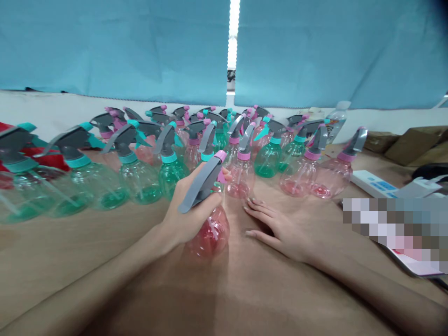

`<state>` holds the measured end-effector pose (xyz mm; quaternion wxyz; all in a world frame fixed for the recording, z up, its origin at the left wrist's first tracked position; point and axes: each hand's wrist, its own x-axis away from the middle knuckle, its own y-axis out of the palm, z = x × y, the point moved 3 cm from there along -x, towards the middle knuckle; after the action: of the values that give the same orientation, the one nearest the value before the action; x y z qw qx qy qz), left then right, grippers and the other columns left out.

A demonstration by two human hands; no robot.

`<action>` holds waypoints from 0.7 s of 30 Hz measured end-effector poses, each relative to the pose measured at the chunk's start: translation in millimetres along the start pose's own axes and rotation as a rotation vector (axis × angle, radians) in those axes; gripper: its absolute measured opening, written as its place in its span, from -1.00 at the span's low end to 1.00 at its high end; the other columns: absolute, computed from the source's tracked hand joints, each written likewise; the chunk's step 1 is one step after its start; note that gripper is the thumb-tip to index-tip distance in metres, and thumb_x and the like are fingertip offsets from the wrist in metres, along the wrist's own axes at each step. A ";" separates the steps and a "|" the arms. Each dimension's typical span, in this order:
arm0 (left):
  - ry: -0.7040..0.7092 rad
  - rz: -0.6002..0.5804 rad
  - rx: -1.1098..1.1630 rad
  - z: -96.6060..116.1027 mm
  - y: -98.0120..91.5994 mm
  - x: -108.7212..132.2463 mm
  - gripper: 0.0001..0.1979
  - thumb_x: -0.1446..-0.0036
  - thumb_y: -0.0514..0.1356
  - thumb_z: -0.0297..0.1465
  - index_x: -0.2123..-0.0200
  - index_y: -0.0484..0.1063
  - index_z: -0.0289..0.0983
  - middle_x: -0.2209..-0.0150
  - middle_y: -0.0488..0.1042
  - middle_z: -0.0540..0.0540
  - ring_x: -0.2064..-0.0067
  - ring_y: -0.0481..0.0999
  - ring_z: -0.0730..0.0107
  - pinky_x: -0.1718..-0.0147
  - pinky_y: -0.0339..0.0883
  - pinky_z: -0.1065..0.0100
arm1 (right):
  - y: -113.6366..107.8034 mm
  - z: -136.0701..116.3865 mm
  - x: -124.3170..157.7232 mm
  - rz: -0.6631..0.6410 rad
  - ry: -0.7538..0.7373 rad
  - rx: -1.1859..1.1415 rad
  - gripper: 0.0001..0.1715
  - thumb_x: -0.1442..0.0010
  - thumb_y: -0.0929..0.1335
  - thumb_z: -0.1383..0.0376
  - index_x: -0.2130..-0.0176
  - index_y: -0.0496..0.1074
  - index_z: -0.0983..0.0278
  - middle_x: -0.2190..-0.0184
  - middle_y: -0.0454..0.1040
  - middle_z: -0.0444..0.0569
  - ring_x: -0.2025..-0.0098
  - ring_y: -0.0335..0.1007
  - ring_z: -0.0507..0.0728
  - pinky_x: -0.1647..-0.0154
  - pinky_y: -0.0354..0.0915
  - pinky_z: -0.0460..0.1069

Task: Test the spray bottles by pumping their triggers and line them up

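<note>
My left hand point(187, 205) is wrapped round the neck of a pink spray bottle point(212, 233) with a grey trigger head and pink nozzle. The bottle stands close to upright in front of me, its head pointing away to the right. My right hand point(276, 224) lies flat on the table, fingers stretched out and holding nothing. Just beyond its fingertips stands another pink spray bottle point(241, 175). A green spray bottle point(171, 172) is behind my left hand, partly covered by it.
Green-tinted spray bottles point(136, 182) line the left side of the wooden table point(140, 289). Several more pink and green ones crowd the back. At right are a white device with blue buttons point(376, 184), a phone-like slab point(416, 266), cardboard boxes point(413, 144) and a clear bottle point(338, 121).
</note>
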<state>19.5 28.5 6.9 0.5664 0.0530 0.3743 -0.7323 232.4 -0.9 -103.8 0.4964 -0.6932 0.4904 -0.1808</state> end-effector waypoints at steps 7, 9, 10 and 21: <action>-0.049 0.006 0.054 -4.9 2.5 1.4 -0.84 -0.06 0.14 -0.47 0.26 0.33 -0.16 0.51 0.30 0.08 0.42 0.39 0.33 0.32 0.30 0.26 | -1.1 -1.6 -1.0 -0.021 0.012 0.025 -0.27 -0.26 0.22 -0.06 -0.27 0.16 0.25 -0.31 0.07 0.05 -0.35 -0.07 0.24 -0.33 -0.04 0.25; -0.045 0.003 0.057 -4.8 2.6 1.3 -0.82 -0.05 0.14 -0.48 0.23 0.34 -0.16 0.50 0.30 0.08 0.42 0.39 0.34 0.31 0.32 0.25 | -1.3 -1.9 -1.0 -0.016 0.013 0.017 -0.27 -0.26 0.22 -0.06 -0.27 0.15 0.23 -0.31 0.08 0.05 -0.34 -0.06 0.25 -0.32 -0.03 0.26; -0.043 0.002 0.061 -4.7 2.6 1.2 -0.81 -0.05 0.14 -0.49 0.22 0.34 -0.16 0.49 0.30 0.08 0.43 0.38 0.35 0.30 0.32 0.25 | -1.3 -1.9 -1.1 -0.014 0.013 0.014 -0.27 -0.25 0.23 -0.06 -0.27 0.15 0.22 -0.31 0.09 0.05 -0.34 -0.06 0.25 -0.32 -0.03 0.26; -0.048 0.025 0.055 -0.8 2.6 0.3 -0.75 -0.03 0.13 -0.49 0.18 0.38 -0.17 0.47 0.35 0.05 0.33 0.46 0.29 0.29 0.34 0.27 | -1.3 -2.0 -2.2 -0.032 0.015 0.035 -0.25 -0.26 0.21 -0.06 -0.27 0.17 0.31 -0.30 0.10 0.10 -0.34 -0.06 0.25 -0.33 -0.04 0.24</action>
<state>21.3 28.6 4.9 0.5829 0.0554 0.3397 -0.7361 230.6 0.0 -101.3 0.5016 -0.6907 0.4799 -0.2024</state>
